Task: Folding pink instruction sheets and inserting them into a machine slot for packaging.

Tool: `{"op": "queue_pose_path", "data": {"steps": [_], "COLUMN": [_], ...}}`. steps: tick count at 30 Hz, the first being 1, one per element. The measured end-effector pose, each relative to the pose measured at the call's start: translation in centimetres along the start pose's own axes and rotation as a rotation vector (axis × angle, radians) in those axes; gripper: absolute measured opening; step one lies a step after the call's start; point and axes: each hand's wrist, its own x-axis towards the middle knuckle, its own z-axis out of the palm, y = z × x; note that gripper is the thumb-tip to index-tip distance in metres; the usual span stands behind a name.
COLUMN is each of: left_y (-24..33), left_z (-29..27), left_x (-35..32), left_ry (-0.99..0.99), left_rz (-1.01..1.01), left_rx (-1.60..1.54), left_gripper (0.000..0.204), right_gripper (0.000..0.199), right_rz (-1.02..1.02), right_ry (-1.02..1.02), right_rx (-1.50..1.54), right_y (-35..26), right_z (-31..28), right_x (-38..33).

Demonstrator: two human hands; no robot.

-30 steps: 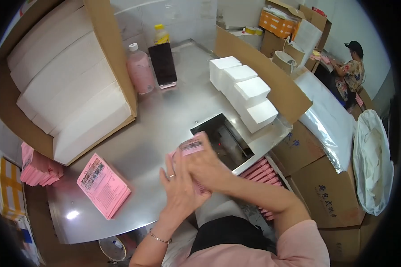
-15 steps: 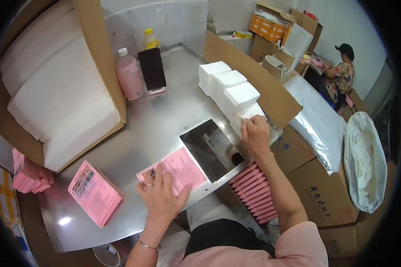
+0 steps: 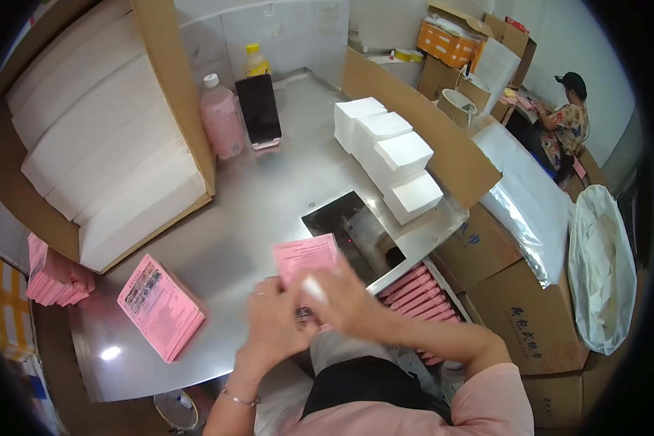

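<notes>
Over the table's front edge my two hands meet at a pink printed sheet (image 3: 305, 256), which is tilted up off the metal. My left hand (image 3: 269, 320) is closed on its lower left part. My right hand (image 3: 352, 301), smeared by motion, is closed on a small white folded tissue (image 3: 314, 289) against the sheet. Some fingers of both hands hide one another. To the left lies a stack of pink printed sheets (image 3: 160, 309). Stacks of white folded tissues (image 3: 403, 156) stand in a row at the right, beyond a rectangular opening (image 3: 356, 236) in the tabletop.
A large carton (image 3: 196, 145) of white tissues fills the left side. Behind stand a pink bottle (image 3: 221, 120) and a phone (image 3: 259, 109) on a stand. Pink packets (image 3: 421, 298) sit in a box below right. A cardboard flap (image 3: 421, 120) borders the tissues; another person (image 3: 567, 120) sits far right.
My right hand has come from the nearest tissue stack to my left hand, bringing a white tissue. My left hand has lifted the pink sheet off the table. The view has shifted slightly.
</notes>
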Motion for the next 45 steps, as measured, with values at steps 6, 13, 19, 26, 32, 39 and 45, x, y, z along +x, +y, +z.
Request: {"op": "queue_pose_path", "data": {"steps": [6,13,19,26,32,39,45], "left_y": [-0.6,-5.3,-13.6,-5.8,-0.8,0.2,-0.9], "left_z": [0.5,-2.5,-8.5,-5.5,2.3,3.5,2.3], "left_x": [-1.6,-5.3,-10.6,-4.0,-0.8,-0.1,-0.8], "left_ry": [0.006,0.412,0.306,0.260,0.069,0.093,0.024], "left_rz": [-0.182,-0.031,-0.544,-0.211,0.071,-0.010,-0.001], "left_rx": [-0.270,0.072,0.540,-0.119,-0.293,0.005,0.146], "left_gripper": [0.076,0.013,0.020,0.020,0.046,0.093,0.080], "right_gripper": [0.029,0.021,0.022,0.025,0.051,0.035,0.027], "right_rz": [0.528,0.601,0.674,0.718,0.168,0.254,0.137], "right_ry": [-0.466,-0.211,0.229,0.294,0.185,-0.081,0.267], "right_rx": [0.005,-0.108,-0.579,-0.421,0.000,-0.071,0.263], "right_y": [6.3,6.9,11.9,13.9,3.8,1.7,0.0], "right_z": [1.6,-3.1,-5.4,-5.5,-2.8,-0.4,-2.1], "right_x": [3.1,-0.1,-2.8,-3.6,0.2,3.8,2.0]}}
